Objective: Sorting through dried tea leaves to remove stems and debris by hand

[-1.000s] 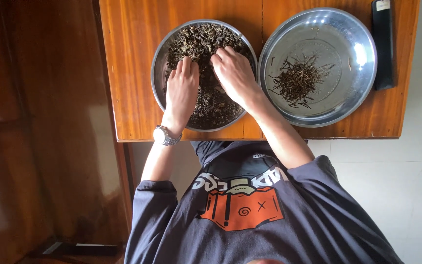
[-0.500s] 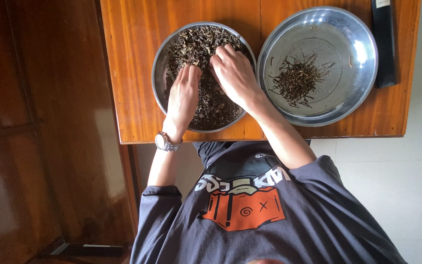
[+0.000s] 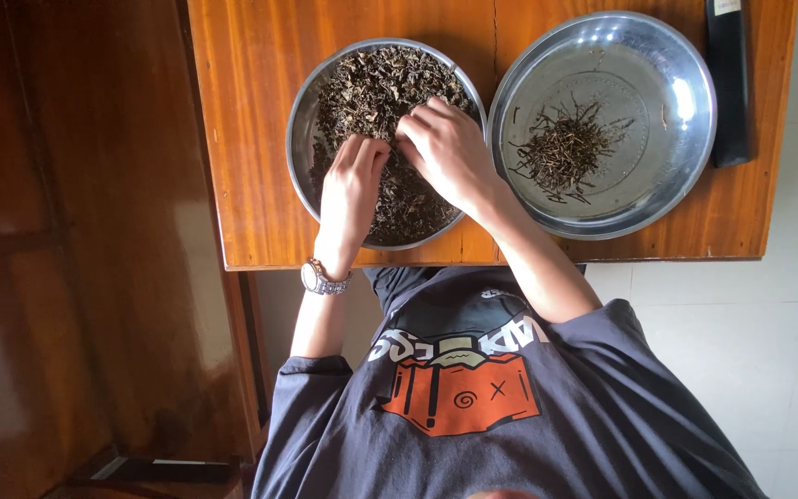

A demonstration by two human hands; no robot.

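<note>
**Spotter:** Hands first. Your left hand (image 3: 351,189) lies palm down in the steel bowl (image 3: 305,111) that sits near the table's front edge, left of the middle, fingers stretched flat over the dried dark leaves (image 3: 376,88). It rests on them with the fingers loose and slightly apart, clamped on nothing.

**Checker:** And the other one?

**Spotter:** Your right hand (image 3: 450,152) is in the same bowl, just beside the left, almost touching it at the fingertips. Its fingers curl down into the leaves with the tips drawn together. Whether they pinch anything, you cannot tell from here; the knuckles hide it.

**Checker:** What lies around you?

**Spotter:** A second, wider steel dish (image 3: 676,69) stands to the right, its rim touching or nearly touching the bowl's. In its middle is a small heap of thin dark stems (image 3: 561,152). A black oblong object (image 3: 727,83) lies along the right edge of the wooden table (image 3: 242,139), just beside that dish. You wear a metal wristwatch (image 3: 321,278) on the left wrist, which hangs past the front edge.
</note>
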